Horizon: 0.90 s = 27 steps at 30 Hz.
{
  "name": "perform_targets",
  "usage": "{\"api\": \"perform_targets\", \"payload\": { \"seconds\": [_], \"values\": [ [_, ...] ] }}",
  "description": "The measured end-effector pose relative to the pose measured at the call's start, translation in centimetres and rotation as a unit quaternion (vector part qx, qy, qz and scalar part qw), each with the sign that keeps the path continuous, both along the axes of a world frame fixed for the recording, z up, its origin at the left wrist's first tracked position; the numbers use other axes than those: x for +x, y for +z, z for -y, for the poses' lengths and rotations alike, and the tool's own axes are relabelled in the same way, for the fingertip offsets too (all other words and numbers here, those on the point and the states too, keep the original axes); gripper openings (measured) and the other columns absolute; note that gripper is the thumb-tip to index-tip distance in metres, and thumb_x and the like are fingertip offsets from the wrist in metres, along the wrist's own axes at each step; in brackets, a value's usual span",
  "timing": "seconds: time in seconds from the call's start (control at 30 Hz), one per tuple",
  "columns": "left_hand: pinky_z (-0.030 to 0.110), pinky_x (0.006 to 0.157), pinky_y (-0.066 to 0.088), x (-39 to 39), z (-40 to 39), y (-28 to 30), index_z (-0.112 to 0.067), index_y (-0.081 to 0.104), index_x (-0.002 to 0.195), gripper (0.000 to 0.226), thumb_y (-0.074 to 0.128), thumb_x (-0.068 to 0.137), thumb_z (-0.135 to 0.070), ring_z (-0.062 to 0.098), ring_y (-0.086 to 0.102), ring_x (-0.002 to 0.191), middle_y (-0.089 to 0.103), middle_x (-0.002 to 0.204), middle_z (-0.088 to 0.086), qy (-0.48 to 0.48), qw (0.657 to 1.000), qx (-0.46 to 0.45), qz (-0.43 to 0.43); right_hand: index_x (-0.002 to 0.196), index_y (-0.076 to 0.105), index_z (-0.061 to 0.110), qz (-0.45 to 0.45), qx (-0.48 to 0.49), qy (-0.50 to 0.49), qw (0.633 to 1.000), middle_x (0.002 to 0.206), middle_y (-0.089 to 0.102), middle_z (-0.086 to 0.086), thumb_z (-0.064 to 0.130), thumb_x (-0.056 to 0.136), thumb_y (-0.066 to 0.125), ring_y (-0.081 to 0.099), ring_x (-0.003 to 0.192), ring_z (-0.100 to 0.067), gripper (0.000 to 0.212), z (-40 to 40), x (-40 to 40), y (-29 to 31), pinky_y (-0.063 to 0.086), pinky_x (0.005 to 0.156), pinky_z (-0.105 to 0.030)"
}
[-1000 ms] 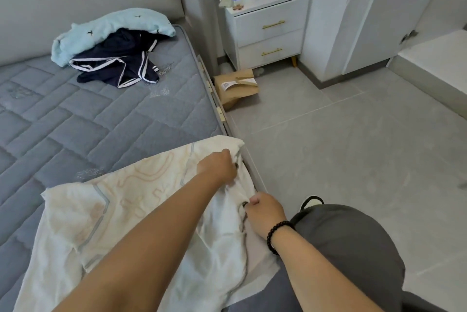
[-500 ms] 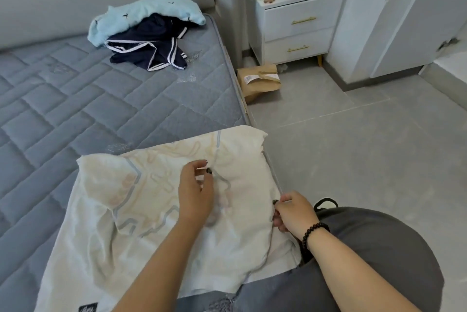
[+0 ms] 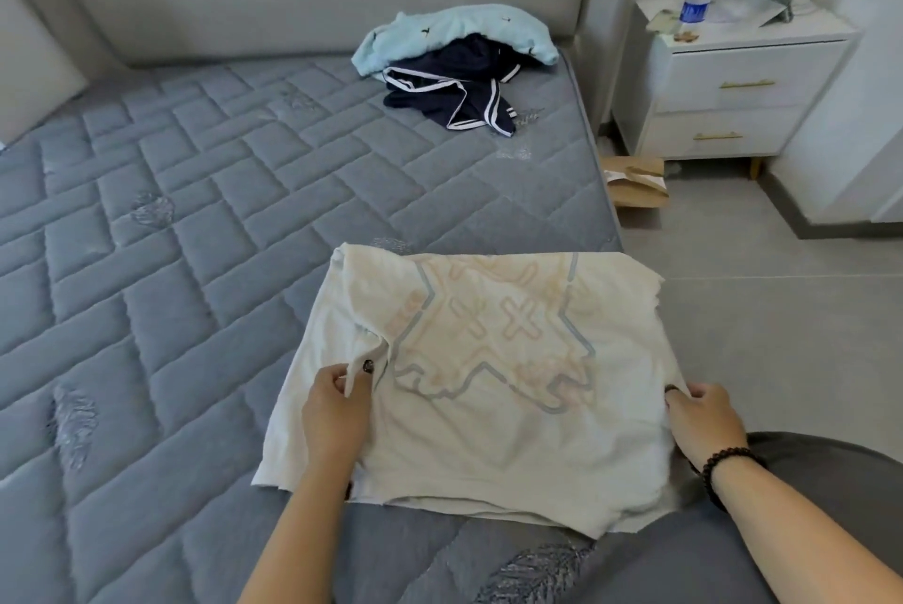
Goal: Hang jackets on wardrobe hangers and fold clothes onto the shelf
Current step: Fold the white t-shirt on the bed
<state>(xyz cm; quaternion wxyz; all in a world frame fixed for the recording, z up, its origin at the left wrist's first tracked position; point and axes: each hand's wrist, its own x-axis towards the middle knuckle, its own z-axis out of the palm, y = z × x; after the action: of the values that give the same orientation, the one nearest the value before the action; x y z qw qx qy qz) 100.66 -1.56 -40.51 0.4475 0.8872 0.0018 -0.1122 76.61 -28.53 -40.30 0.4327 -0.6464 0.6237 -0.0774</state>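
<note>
Barely started: cream printed T-shirt (image 3: 493,373) flat on mattress (image 3: 195,222), left hand (image 3: 337,413) and right hand (image 3: 703,422) fingers pinching its sides, light-blue top (image 3: 440,29) and navy garment (image 3: 459,90) unfolded, no shelf seen.

Quilted grey mattress (image 3: 195,193), white two-drawer nightstand (image 3: 733,100) — grey tiled floor (image 3: 782,334), pale walls

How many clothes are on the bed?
3. A cream shirt held by the left hand and right hand, plus a light blue garment piled on a navy one near the headboard. More may hide underneath.
</note>
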Motion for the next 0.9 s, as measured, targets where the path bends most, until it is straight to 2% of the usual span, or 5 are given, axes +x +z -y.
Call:
{"api": "perform_targets", "payload": {
  "seconds": [0.23, 0.4, 0.6, 0.77, 0.9],
  "values": [
    [0.034, 0.068, 0.037, 0.4, -2.6, -0.5, -0.019, 0.048, 0.081, 0.015, 0.053, 0.092, -0.027, 0.018, 0.042, 0.074, 0.046, 0.081, 0.001, 0.180, 0.938, -0.271, -0.120, 0.064, 0.048, 0.002, -0.025, -0.021, 0.010, 0.999, 0.057, 0.047, -0.013, 0.007, 0.090, 0.051, 0.043, 0.052, -0.027, 0.027, -0.3, 0.4, 0.3, 0.029, 0.050, -0.029],
    [0.038, 0.075, 0.043, 1.7, -4.7, -0.7, -0.014, 0.057, 0.077, 0.022, 0.064, 0.068, -0.032, 0.025, 0.054, 0.084, 0.060, 0.086, 0.005, 0.137, 0.897, -0.344, -0.241, 0.065, 0.048, 0.002, -0.044, -0.029, 0.019, 0.998, 0.057, 0.047, -0.013, 0.008, 0.090, 0.051, 0.045, 0.053, -0.028, 0.026, -0.3, 0.3, -0.3, 0.030, 0.050, -0.029],
    [0.030, 0.076, 0.050, 7.7, -1.9, 2.6, -0.011, 0.063, 0.079, 0.037, 0.078, 0.072, -0.044, 0.021, 0.064, 0.079, 0.069, 0.087, 0.007, -0.069, 0.963, -0.114, -0.233, 0.085, 0.060, -0.004, -0.063, -0.019, 0.014, 0.998, 0.067, 0.056, -0.014, 0.013, 0.092, 0.050, 0.051, 0.061, -0.028, 0.020, 0.0, 0.6, -0.9, 0.031, 0.049, -0.026],
    [0.033, 0.065, 0.035, 6.4, -2.7, 1.3, -0.012, 0.051, 0.070, 0.024, 0.052, 0.091, -0.024, 0.025, 0.049, 0.077, 0.053, 0.074, 0.006, -0.012, 0.996, 0.061, -0.059, 0.073, 0.061, 0.000, -0.047, -0.021, 0.036, 0.998, 0.064, 0.059, -0.014, 0.009, 0.092, 0.052, 0.053, 0.060, -0.029, 0.023, 0.3, 0.6, -1.2, 0.033, 0.051, -0.028],
    [0.040, 0.084, 0.043, 5.7, -1.2, 1.0, -0.009, 0.057, 0.089, 0.030, 0.036, 0.097, -0.029, 0.032, 0.053, 0.093, 0.058, 0.091, 0.007, -0.011, 0.973, 0.224, 0.047, 0.077, 0.059, 0.000, -0.056, -0.011, 0.027, 0.998, 0.066, 0.058, -0.015, 0.011, 0.090, 0.052, 0.052, 0.062, -0.029, 0.019, 0.3, 0.7, -1.7, 0.033, 0.053, -0.028]
  ]
}}
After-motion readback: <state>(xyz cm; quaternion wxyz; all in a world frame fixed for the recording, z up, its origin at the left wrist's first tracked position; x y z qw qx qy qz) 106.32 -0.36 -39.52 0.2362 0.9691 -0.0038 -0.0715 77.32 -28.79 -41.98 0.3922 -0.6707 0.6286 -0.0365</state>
